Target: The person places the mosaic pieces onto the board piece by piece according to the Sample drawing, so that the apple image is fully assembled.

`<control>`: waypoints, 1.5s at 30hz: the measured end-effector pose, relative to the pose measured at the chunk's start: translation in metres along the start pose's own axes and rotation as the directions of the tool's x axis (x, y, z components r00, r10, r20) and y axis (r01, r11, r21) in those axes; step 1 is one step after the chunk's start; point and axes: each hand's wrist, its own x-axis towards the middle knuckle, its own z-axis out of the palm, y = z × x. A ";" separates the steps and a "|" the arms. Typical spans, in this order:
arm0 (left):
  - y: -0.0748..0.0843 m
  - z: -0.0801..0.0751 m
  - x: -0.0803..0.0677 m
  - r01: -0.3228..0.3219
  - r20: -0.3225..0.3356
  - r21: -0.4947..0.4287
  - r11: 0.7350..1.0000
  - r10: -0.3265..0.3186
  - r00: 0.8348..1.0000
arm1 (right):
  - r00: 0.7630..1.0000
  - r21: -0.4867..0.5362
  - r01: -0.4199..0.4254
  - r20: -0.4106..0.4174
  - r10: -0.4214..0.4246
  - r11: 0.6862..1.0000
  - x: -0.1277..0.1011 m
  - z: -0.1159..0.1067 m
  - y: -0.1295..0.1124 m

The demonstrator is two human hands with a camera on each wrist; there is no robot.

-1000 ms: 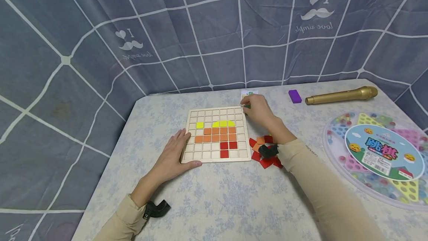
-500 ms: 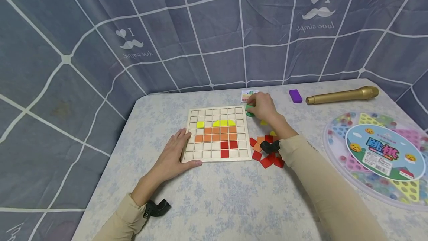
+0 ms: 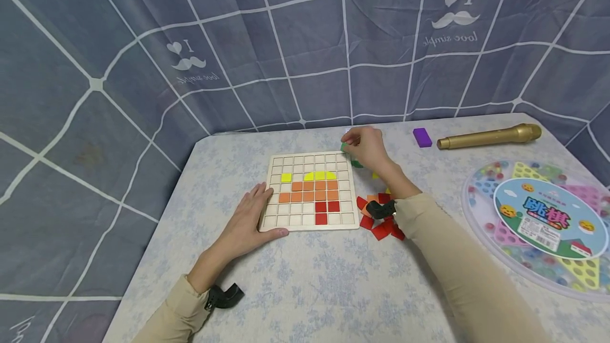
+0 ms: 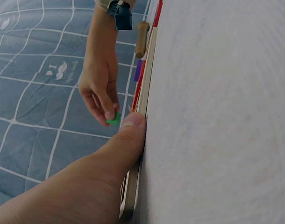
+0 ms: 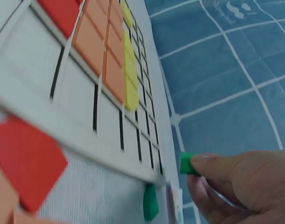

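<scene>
right hand (image 3: 366,148): pinching a small green piece (image 3: 344,146) between thumb and fingertips, fingers curled round it, held just off the far right corner of the wooden grid board (image 3: 310,190); the right wrist view shows the green piece (image 5: 188,164) poking out past the thumb

left hand (image 3: 248,218): flat on the table, fingers straight, pressed against the board's near left edge with the thumb along the front rim (holding nothing, just bracing it)

green piece vs board: the piece sits right at the board's far right corner, so the board's cells lie to the left of the pinch and toward the person; right hand is plainly the nearer one, left hand is well apart at the opposite corner

long axis: can't tell, the piece is too small and half covered by the fingers

board so far: a yellow row, two orange rows and a few red squares filled in, top rows near the pinch look bare

second green piece (image 5: 150,201): lying on the table just beside the board's corner, below the right hand

loose red and orange pieces (image 3: 381,226): heaped beside the board's right edge, under the right wrist

other stuff: purple block (image 3: 422,137) and gold microphone (image 3: 490,135) at the far edge, round checkers box (image 3: 543,221) off to the right, all well apart from the hands
</scene>
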 end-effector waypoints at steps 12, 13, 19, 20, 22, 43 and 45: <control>0.000 0.002 -0.001 0.018 0.009 -0.014 1.000 -0.018 1.000 | 0.990 0.057 0.022 0.135 -0.030 0.998 0.006 0.035 -0.019; 0.000 0.002 -0.002 0.020 0.009 -0.013 1.000 -0.020 1.000 | 0.990 0.065 0.021 0.139 -0.030 0.998 0.006 0.038 -0.020; -0.001 0.001 -0.001 0.021 0.008 -0.006 1.000 -0.021 1.000 | 0.983 0.070 0.039 0.178 -0.051 0.997 0.008 0.057 -0.026; -0.001 0.001 -0.001 0.020 0.008 -0.006 1.000 -0.020 1.000 | 0.981 0.063 0.042 0.185 -0.053 0.997 0.008 0.060 -0.027; -0.001 0.001 -0.001 0.017 0.009 -0.005 1.000 -0.017 1.000 | 0.979 0.056 0.043 0.196 -0.053 0.998 0.007 0.063 -0.029; -0.001 0.000 0.001 0.014 0.006 0.003 1.000 -0.014 1.000 | 0.981 -0.005 0.073 0.181 -0.071 0.997 -0.001 0.050 -0.025; -0.001 0.000 0.001 0.012 0.005 0.005 1.000 -0.012 1.000 | 0.983 -0.009 0.063 0.175 -0.060 0.998 -0.003 0.040 -0.023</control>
